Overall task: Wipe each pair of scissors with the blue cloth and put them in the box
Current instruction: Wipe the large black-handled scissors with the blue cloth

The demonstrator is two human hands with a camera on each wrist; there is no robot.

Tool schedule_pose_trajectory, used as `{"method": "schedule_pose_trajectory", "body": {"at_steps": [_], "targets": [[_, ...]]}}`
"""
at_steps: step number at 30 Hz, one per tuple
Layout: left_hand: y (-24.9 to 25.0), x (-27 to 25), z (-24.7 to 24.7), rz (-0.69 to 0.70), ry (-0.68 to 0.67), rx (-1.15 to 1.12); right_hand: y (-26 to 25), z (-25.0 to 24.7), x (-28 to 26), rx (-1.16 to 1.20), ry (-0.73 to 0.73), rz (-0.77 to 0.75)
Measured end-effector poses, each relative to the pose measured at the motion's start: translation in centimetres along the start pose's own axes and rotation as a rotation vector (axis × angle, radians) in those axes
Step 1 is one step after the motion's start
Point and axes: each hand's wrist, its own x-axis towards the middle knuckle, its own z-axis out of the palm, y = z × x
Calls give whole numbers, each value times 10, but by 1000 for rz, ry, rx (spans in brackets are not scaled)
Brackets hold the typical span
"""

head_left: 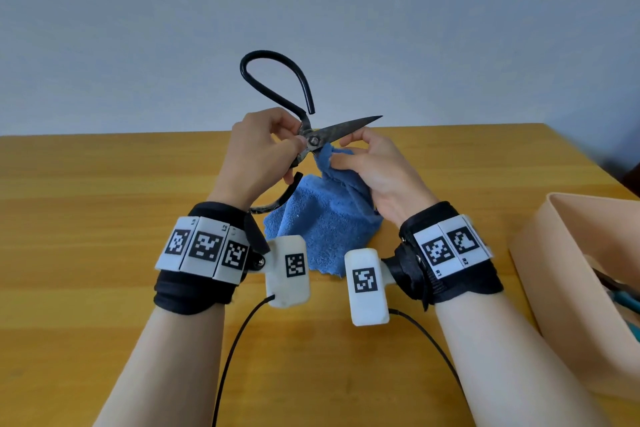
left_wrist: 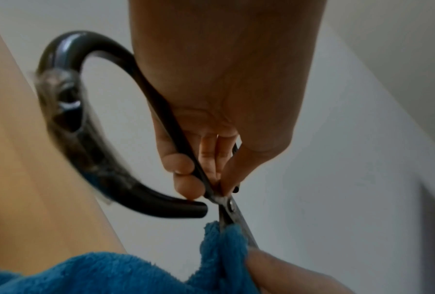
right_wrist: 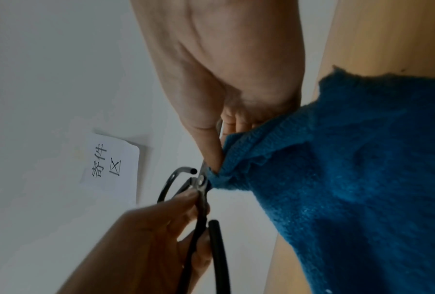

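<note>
Clearly the hazard sits at the blades. The left hand grips the black-handled dark steel scissors just behind the pivot, above the wooden desk near its twelve o'clock edge, one bare blade pointing toward three o'clock. The right hand pinches a fold of the blue terry cloth around the other blade beside the pivot; the rest of the cloth trails down toward six o'clock onto the desk.

The blades stand apart, and the right hand's fingers lie just under the bare one. If the left hand's hold lets the handles swing together mid-stroke, the blades could close on the cloth or nip a finger. A thin fold could also let the edge cut through. The peach plastic box waits at four o'clock, with something teal showing inside, too little to identify.
</note>
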Motion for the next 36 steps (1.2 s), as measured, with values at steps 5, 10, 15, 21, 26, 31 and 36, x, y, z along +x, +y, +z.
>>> {"method": "schedule_pose_trajectory", "body": {"at_steps": [5, 10, 15, 21, 26, 31, 36], "targets": [[0, 0, -3, -7, -1, -25, 1, -1, 3, -20, 0, 8], [2, 0, 1, -3, 1, -19, 3, -2, 2, -27, 17, 16], [-1, 0, -2, -17, 2, -18, 1, -2, 1, -85, -17, 31], [-2, 0, -2, -21, 2, -17, 1, -4, 0, -114, -15, 48], [-3, 1, -3, -5, 7, 11, 0, -6, -1, -162, -12, 37], [-2, 0, -4, 34, 26, 55, 2, -9, 0, -275, 45, 7], [-2, 1, -4, 59, 34, 85, -2, -8, -2, -362, 13, 52]]}}
